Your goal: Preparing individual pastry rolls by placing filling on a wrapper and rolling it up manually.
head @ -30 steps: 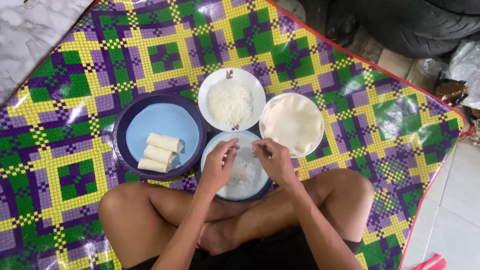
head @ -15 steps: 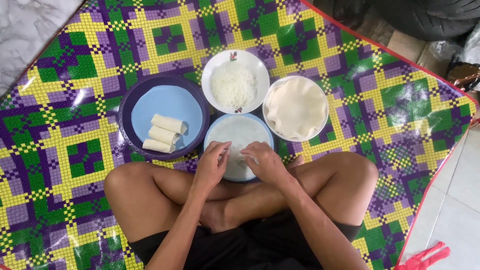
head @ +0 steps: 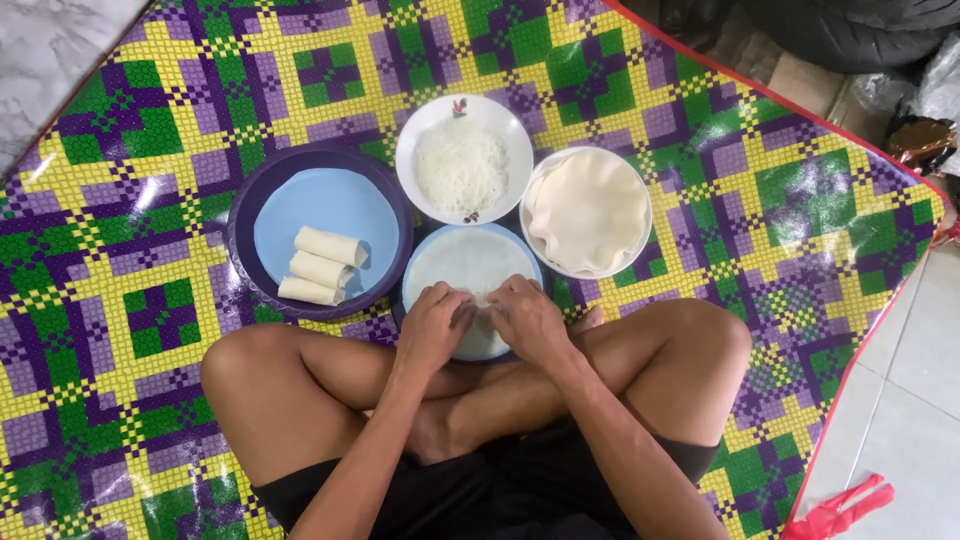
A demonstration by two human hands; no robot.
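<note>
I sit cross-legged on a woven mat [head: 140,200]. Both hands rest on a thin white wrapper [head: 465,262] spread over a light blue plate [head: 415,275] in front of my legs. My left hand [head: 432,328] and my right hand [head: 528,318] press side by side on the wrapper's near edge, fingers curled over it. Whatever lies under my fingers is hidden. To the left, a purple-rimmed blue plate [head: 300,205] carries three rolled white rolls [head: 322,266]. A white bowl of rice noodles [head: 463,163] stands beyond the wrapper. A white bowl stacked with wrappers [head: 587,211] sits at the right.
The mat is checked in yellow, green and purple with a red border [head: 850,140]. Grey tiled floor [head: 900,420] lies to the right, with a red strip of plastic [head: 840,508] on it. A dark tyre [head: 850,30] and bags sit at the top right.
My hands have come down from the middle of the wrapper to its near edge and closed together over it. The camera view shifted slightly.
</note>
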